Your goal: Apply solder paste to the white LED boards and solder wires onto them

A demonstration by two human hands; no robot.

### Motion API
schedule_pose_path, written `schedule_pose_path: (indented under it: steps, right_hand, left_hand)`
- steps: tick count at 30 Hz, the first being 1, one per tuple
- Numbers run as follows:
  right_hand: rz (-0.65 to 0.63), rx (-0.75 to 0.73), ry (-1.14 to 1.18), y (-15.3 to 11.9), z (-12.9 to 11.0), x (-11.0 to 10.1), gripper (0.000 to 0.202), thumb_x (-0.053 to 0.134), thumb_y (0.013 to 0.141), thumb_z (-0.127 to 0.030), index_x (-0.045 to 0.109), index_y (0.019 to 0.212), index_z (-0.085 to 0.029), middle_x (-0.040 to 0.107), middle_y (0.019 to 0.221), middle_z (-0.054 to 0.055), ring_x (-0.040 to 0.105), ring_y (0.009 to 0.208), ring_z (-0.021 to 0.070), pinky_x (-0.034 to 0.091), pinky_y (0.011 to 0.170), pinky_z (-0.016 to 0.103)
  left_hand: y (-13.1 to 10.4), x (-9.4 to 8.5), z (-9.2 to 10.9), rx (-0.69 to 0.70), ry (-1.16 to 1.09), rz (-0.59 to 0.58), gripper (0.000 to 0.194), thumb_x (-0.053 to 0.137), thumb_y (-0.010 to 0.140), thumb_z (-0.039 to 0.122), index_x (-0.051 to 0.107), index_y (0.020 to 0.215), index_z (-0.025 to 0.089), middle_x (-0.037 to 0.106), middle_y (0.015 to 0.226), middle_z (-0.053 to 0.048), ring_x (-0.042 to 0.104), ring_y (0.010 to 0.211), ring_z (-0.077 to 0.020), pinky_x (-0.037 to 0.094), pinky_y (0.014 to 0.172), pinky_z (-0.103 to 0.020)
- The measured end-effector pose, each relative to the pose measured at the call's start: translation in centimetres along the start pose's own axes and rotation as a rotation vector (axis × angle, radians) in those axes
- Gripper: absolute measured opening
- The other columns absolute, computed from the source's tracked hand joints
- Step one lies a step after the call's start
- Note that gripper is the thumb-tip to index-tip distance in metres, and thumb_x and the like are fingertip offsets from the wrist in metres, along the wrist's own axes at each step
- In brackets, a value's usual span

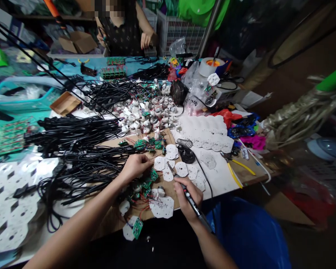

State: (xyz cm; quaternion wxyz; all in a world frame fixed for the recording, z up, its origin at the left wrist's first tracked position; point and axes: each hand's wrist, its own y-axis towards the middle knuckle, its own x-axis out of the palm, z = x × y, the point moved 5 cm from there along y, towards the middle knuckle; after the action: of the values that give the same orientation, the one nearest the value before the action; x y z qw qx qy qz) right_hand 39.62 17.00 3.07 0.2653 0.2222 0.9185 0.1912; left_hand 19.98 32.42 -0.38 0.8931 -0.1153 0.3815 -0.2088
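My right hand [188, 194] is wrapped round a black soldering iron [195, 208], held like a pen. Its tip reaches over several small white discs with holes [168, 174] on the brown board. To their left, my left hand [137, 165] is closed in a pinch beside the nearest white disc [159, 163]; what its fingertips hold, if anything, is too small to make out. Small green circuit boards [151, 178] with red wires lie just below the left hand. Bundled black cables [112, 155] run off to the left. A coiled spring holder [184, 142] stands beyond the discs.
White round-ended parts [145, 114] are heaped behind, near a small black fan [178, 92]. Yellow-handled pliers [235, 170] lie at the right. A blue bin [249, 231] stands below the table's edge. Across the table is another person [123, 33]. Perforated white sheets [14, 201] lie left.
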Motion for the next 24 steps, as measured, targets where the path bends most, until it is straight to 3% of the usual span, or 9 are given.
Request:
schedule_pose_path:
  steps: [10,24]
  right_hand:
    - [-0.115,0.150,0.063,0.2,0.5,3.2,0.017,0.060,0.094,-0.027,0.073,0.103,-0.021,0.078,0.080,0.004,0.076,0.068,0.0178,0.062,0.062,0.024]
    - [-0.167,0.186,0.106,-0.4,1.7,4.3,0.016,0.060,0.095,-0.027,0.071,0.104,-0.021,0.078,0.084,0.003,0.076,0.070,0.0168,0.062,0.064,0.023]
  left_hand:
    - [0.1,0.0,0.5,0.030,0.139,0.060,0.027,0.059,0.082,0.041,0.068,0.068,0.019,0.069,0.062,-0.003,0.061,0.061,-0.0168,0.036,0.059,-0.025]
    - [0.0,0.4,0.6,0.022,0.169,0.091,0.024,0.059,0.084,0.037,0.069,0.071,0.019,0.069,0.066,-0.003,0.063,0.063,-0.0169,0.036,0.060,-0.025]
